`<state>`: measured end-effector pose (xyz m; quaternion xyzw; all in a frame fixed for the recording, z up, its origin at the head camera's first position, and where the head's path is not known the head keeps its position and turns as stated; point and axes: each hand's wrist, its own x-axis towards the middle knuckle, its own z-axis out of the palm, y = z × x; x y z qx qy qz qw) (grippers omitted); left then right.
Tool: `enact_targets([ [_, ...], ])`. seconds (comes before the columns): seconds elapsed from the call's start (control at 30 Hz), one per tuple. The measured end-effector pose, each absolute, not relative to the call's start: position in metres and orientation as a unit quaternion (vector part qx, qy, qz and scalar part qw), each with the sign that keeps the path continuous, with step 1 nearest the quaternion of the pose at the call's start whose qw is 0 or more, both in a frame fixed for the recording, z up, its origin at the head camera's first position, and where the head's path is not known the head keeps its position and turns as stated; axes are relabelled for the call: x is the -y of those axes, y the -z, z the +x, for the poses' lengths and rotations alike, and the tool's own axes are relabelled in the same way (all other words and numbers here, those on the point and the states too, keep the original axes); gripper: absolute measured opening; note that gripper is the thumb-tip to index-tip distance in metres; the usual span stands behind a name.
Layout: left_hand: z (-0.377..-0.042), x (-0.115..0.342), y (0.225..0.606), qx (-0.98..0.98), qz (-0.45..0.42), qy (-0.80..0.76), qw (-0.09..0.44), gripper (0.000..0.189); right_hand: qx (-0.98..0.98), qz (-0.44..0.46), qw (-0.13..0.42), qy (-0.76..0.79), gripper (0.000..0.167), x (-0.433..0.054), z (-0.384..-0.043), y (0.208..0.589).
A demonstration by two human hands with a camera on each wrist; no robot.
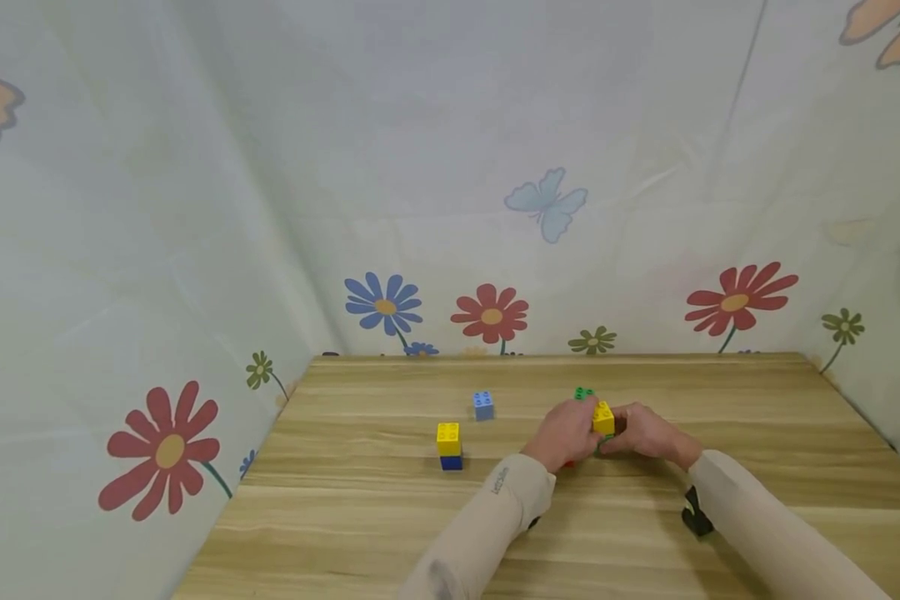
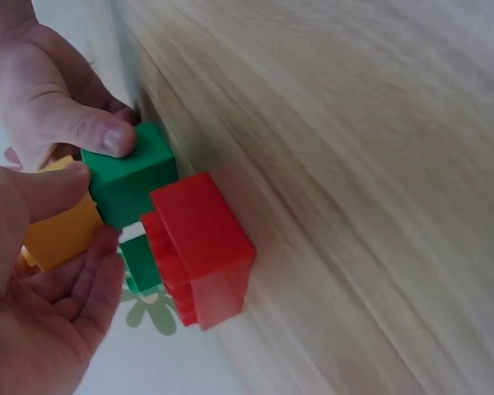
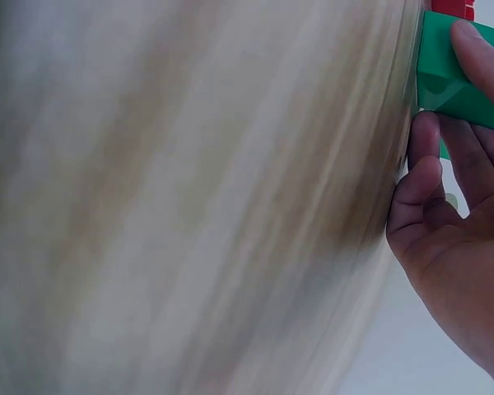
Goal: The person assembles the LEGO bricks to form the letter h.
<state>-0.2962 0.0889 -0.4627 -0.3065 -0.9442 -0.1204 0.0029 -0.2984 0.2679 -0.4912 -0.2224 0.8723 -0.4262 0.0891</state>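
In the head view my left hand [image 1: 567, 432] and right hand [image 1: 648, 433] meet over the right half of the table. Thumb and fingers of the left hand pinch a yellow toy brick [image 2: 64, 226]. Directly below it is a green brick [image 2: 130, 174], gripped by the right hand between thumb and fingers. The two bricks touch; whether they are fully pressed together I cannot tell. Beside them on the table stands a red brick [image 2: 206, 247], mostly hidden by the left hand in the head view. Another green brick [image 1: 583, 392] shows just beyond that hand.
To the left, a yellow brick [image 1: 448, 439] sits stacked on a dark blue brick [image 1: 452, 462]. A light blue brick [image 1: 483, 406] stands farther back. The wooden table [image 1: 330, 517] ends at a flower-patterned cloth [image 1: 420, 208] behind. Something black [image 1: 695, 515] shows beside the right sleeve.
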Motion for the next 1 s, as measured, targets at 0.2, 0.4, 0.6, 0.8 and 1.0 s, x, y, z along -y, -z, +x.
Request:
enact_targets([
  [0.2, -0.299, -0.090, 0.462, 0.941, -0.324, 0.102, 0.000, 0.033, -0.869, -0.232, 0.086, 0.428, 0.030, -0.268, -0.299, 0.490],
  [0.4, -0.302, -0.093, 0.458, 0.941, -0.333, 0.062, -0.005, 0.041, -0.873, -0.218, 0.089, 0.428, 0.027, -0.267, -0.300, 0.491],
  [0.6, -0.305, -0.091, 0.459, 0.940, -0.326, 0.099, -0.016, 0.037, -0.875, -0.210, 0.100, 0.424, 0.032, -0.267, -0.300, 0.489],
  [0.8, -0.307, -0.090, 0.461, 0.943, -0.288, 0.160, -0.046, 0.036, -0.879, -0.198, 0.113, 0.418, 0.040, -0.269, -0.301, 0.490],
  [1.0, -0.308, -0.091, 0.460, 0.944, -0.279, 0.165, -0.056, 0.036, -0.879, -0.193, 0.116, 0.420, 0.041, -0.269, -0.303, 0.491],
])
